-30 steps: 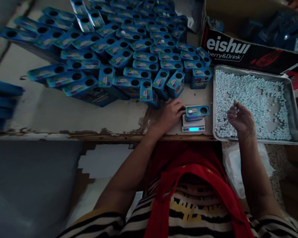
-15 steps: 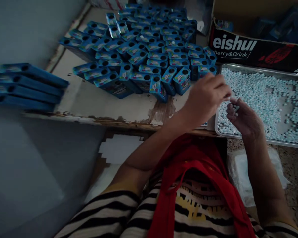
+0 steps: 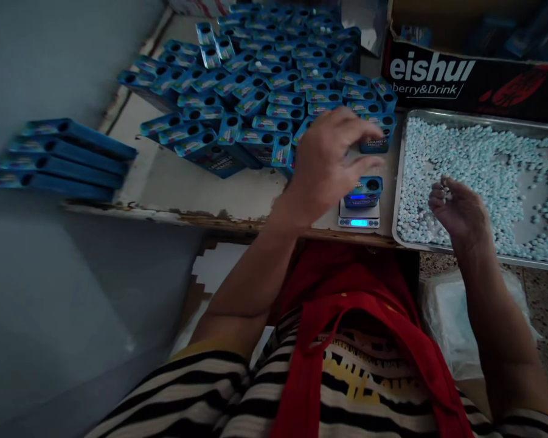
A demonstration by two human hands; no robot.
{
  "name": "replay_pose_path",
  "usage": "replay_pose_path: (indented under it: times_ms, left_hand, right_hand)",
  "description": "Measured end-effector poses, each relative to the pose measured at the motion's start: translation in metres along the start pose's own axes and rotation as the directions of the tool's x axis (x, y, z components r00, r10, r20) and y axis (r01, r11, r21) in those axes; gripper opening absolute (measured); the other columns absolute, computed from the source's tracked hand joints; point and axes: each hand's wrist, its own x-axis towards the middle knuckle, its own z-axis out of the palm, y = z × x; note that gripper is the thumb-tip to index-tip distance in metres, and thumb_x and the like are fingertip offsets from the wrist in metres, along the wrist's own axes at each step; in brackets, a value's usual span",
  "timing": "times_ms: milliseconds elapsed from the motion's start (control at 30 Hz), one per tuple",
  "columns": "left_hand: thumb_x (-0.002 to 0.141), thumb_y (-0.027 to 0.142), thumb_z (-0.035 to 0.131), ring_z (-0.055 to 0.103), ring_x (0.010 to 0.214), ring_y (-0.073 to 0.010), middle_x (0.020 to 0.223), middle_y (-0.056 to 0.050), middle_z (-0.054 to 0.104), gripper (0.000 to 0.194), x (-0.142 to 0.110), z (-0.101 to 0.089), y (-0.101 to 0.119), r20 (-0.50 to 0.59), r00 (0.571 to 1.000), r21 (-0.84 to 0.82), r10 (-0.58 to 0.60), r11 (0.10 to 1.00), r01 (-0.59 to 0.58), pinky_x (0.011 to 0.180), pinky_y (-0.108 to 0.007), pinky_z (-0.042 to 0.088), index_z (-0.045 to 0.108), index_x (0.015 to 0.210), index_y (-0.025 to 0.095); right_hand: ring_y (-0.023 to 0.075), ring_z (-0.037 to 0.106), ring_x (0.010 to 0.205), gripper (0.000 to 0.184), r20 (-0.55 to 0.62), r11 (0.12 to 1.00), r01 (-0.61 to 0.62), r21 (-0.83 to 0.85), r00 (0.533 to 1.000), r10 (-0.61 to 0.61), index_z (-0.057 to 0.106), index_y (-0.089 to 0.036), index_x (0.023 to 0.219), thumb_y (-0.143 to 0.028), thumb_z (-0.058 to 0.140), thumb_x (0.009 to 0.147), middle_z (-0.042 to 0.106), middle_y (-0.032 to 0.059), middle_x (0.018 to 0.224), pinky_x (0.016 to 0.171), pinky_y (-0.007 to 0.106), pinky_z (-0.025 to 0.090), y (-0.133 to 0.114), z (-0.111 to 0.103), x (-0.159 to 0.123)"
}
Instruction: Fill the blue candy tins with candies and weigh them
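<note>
My left hand (image 3: 328, 161) hovers just left of a small kitchen scale (image 3: 359, 222), thumb and forefinger apart with nothing seen between them. On that scale stands a blue candy box (image 3: 365, 196) with a dark round hole in its top; my fingers are above and beside it, apparently apart from it. Over the metal tray (image 3: 396, 201), my right hand (image 3: 463, 210) is turned palm up, fingers curled round a few small pale candies (image 3: 446, 193). Many pale blue and white candies (image 3: 474, 152) cover much of the tray's bottom.
Rows of blue boxes (image 3: 216, 155) crowd the worn table (image 3: 177, 188). Several more boxes (image 3: 73, 161) stand in a row at its left edge. Behind the tray is a black printed carton (image 3: 438, 79) with blue packs inside. A wrapped plastic bundle (image 3: 465, 322) lies below the tray.
My left hand went from the box on the scale to my right hand's fingertips, then back left above the scale. My right hand stays over the tray with candies. The view has shifted.
</note>
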Motion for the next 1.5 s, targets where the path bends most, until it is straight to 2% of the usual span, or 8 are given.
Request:
replay_pose_path:
  times_ms: [167,400,700,867,1033,1267,1367,1500]
  left_hand:
    - [0.098,0.038,0.087,0.077,0.09,-0.0219,0.099,-0.004,0.08,0.014,-0.058,-0.018,-0.038,-0.074,0.976,-0.128,-0.204,0.973,0.194,0.085,-0.041,0.066,0.083,0.105,0.028]
    - [0.099,0.039,0.085,0.077,0.097,-0.0236,0.105,-0.004,0.08,0.014,-0.089,-0.006,-0.041,-0.119,0.945,-0.216,-0.304,0.937,0.274,0.093,-0.042,0.066,0.082,0.11,0.031]
    - [0.099,0.038,0.083,0.076,0.091,-0.0208,0.114,-0.005,0.08,0.022,-0.107,-0.014,-0.063,-0.105,0.931,-0.118,-0.349,0.934,0.337,0.093,-0.036,0.066,0.081,0.118,0.027]
    - [0.097,0.034,0.085,0.078,0.091,-0.0192,0.125,-0.005,0.077,0.028,-0.112,-0.017,-0.072,-0.073,0.921,-0.099,-0.383,0.921,0.375,0.094,-0.035,0.067,0.079,0.123,0.027]
    - [0.099,0.035,0.083,0.078,0.093,-0.02,0.119,-0.005,0.079,0.026,-0.109,-0.019,-0.073,-0.066,0.93,-0.12,-0.361,0.928,0.352,0.091,-0.034,0.066,0.08,0.123,0.027]
    - [0.107,0.042,0.077,0.077,0.104,-0.0234,0.111,-0.004,0.08,0.014,-0.087,-0.025,-0.036,-0.058,0.952,-0.154,-0.3,0.945,0.289,0.096,-0.04,0.064,0.079,0.115,0.031]
    - [0.105,0.041,0.079,0.074,0.109,-0.0261,0.114,-0.004,0.08,0.011,-0.072,-0.022,-0.026,0.009,0.972,-0.064,-0.236,0.97,0.236,0.101,-0.044,0.061,0.079,0.111,0.032]
    - [0.1,0.035,0.084,0.071,0.111,-0.028,0.115,-0.005,0.078,0.013,-0.057,-0.012,-0.023,0.094,0.974,0.062,-0.208,0.977,0.202,0.103,-0.045,0.058,0.08,0.11,0.028]
  right_hand:
    - [0.0053,0.048,0.055,0.028,-0.061,0.977,-0.025,-0.212,0.998,0.012,0.078,-0.02,0.087,-0.032,0.102,0.079,0.065,-0.0012,0.07,0.043,0.012,0.039,0.004,-0.003,0.003]
    - [0.0098,0.054,0.06,0.03,0.158,0.882,-0.02,-0.472,0.982,0.106,0.081,-0.019,0.096,-0.034,0.102,0.081,0.067,0.0002,0.072,0.05,0.021,0.04,-0.036,0.057,-0.002]
    - [0.0165,0.06,0.073,0.014,0.46,-0.014,0.466,-0.885,0.877,0.14,0.081,-0.022,0.096,-0.011,0.073,0.093,0.072,-0.0013,0.077,0.072,0.029,0.038,-0.064,0.141,-0.009]
    - [0.0193,0.069,0.08,0.02,0.41,-0.198,0.445,-0.873,0.891,0.197,0.081,-0.021,0.109,-0.012,0.068,0.096,0.08,0.0031,0.09,0.076,0.03,0.042,-0.064,0.157,-0.018]
    - [0.0189,0.065,0.077,0.005,0.381,0.0,0.385,-0.923,0.914,0.14,0.078,-0.022,0.096,-0.023,0.075,0.093,0.074,0.0014,0.081,0.074,0.031,0.042,-0.064,0.152,-0.014]
    - [0.0132,0.043,0.062,0.024,-0.122,0.846,-0.046,-0.531,0.992,-0.023,0.064,-0.026,0.082,-0.032,0.087,0.085,0.054,-0.0019,0.074,0.054,0.026,0.036,-0.065,0.051,0.012]
    - [0.0124,0.045,0.061,0.026,-0.355,0.942,-0.148,-0.302,0.934,0.033,0.057,-0.025,0.078,-0.014,0.08,0.085,0.054,-0.0018,0.075,0.05,0.021,0.039,-0.055,0.006,0.016]
    - [0.008,0.041,0.057,0.019,-0.292,0.956,-0.26,-0.138,0.933,0.212,0.066,-0.024,0.087,-0.008,0.077,0.088,0.062,-0.0027,0.081,0.046,0.015,0.038,-0.043,-0.005,0.005]
